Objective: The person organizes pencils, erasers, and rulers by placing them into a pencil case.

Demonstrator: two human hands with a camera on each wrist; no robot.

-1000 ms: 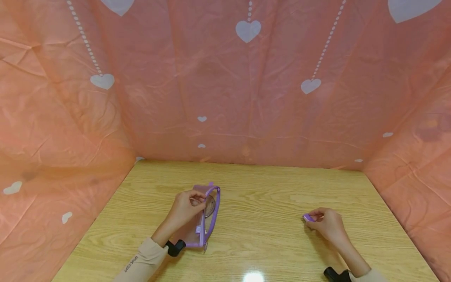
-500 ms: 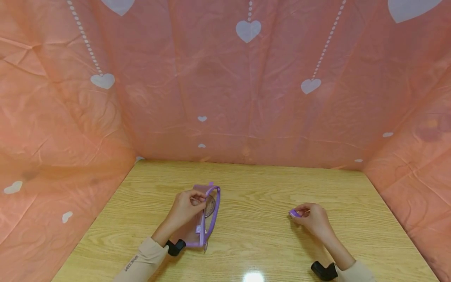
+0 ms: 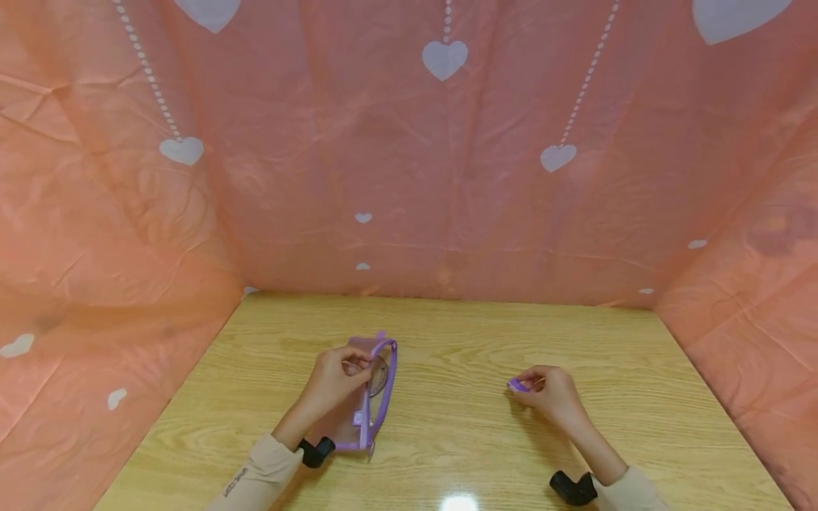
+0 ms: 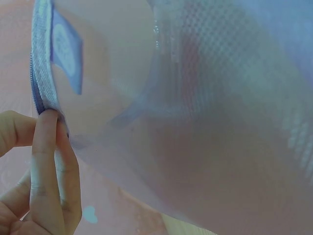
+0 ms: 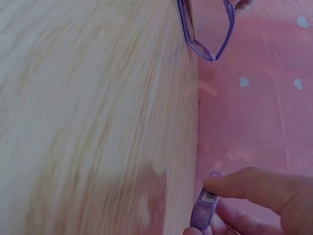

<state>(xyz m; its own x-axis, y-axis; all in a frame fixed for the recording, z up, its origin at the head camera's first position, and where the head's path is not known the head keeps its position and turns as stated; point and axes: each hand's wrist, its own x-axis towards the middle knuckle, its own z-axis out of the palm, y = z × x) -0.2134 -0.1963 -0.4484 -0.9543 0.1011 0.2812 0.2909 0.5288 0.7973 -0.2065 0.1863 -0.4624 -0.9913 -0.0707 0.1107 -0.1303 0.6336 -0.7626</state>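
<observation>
A translucent pouch with purple zip edging (image 3: 392, 383) stands unzipped on the left of the table, its mouth facing right. My left hand (image 3: 335, 376) pinches the near lip of that mouth; the left wrist view has the fingers on the zip band (image 4: 45, 73), below a small tag (image 4: 68, 51). Inside shows part of a clear round piece with markings (image 3: 379, 375), like a protractor. To the right, just above the table, my right hand (image 3: 552, 397) pinches a small purple piece (image 3: 517, 385) with a barcode label (image 5: 209, 197); its exact kind is unclear.
The wood-grain table (image 3: 460, 440) lies between the two hands. Pink cloth with white hearts (image 3: 447, 177) encloses its back and both sides. A black wrist mount (image 3: 573, 488) sits at the right cuff, another (image 3: 316, 452) at the left.
My right hand has moved left toward the pouch, carrying the small purple piece. My left hand keeps the same hold on the pouch. The head view has shifted slightly.
</observation>
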